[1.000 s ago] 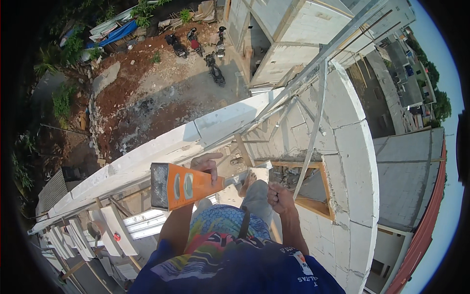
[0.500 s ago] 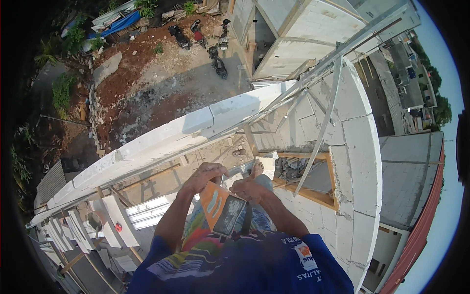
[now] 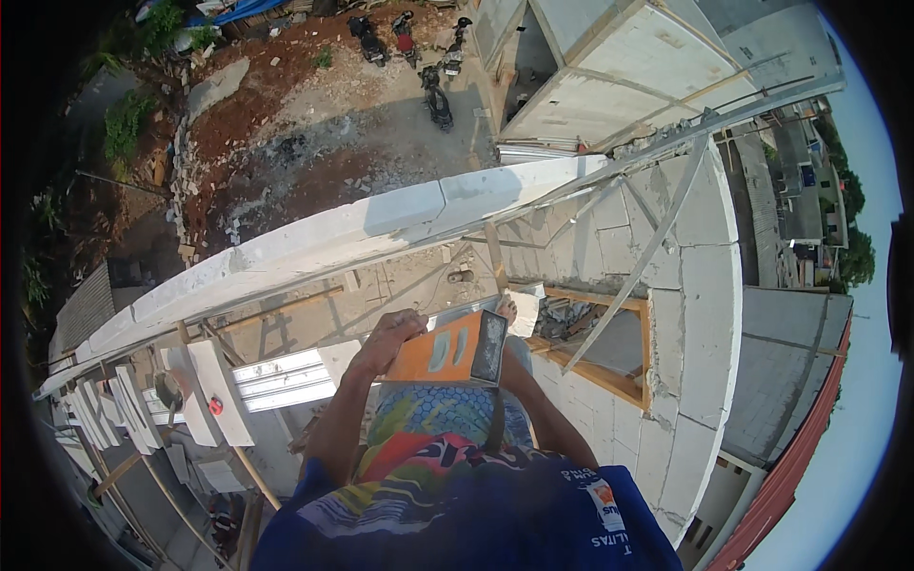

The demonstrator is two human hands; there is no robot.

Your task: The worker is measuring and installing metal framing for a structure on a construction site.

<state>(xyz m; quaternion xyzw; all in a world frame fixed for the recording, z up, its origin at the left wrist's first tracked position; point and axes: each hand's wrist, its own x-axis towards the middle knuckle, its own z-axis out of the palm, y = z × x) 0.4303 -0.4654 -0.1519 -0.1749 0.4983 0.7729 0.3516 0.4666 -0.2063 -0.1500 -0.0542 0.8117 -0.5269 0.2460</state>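
An orange box-shaped thing [image 3: 428,357] with two pale curved marks on its side and a dark grey, worn end lies across in front of my lap. My left hand [image 3: 395,338] is closed on its left end, fingers bent over the edge. My right forearm [image 3: 543,404] runs up behind the dark end, which hides my right hand and its fingers. Below the box a dark strap [image 3: 497,419] hangs over my patterned trousers [image 3: 428,414]. A bare foot [image 3: 507,307] shows just past the dark end.
A long pale block wall [image 3: 314,243] curves ahead, with a drop to ground and parked motorbikes [image 3: 436,100] beyond. At right stand a metal brace [image 3: 657,243], a wooden frame [image 3: 647,352] and another block wall [image 3: 709,333]. White boards [image 3: 219,390] and a round-headed tool [image 3: 169,390] are at left.
The orange box has turned from a steep tilt to nearly level, its dark end swinging up to the right. My right hand has passed out of sight behind it.
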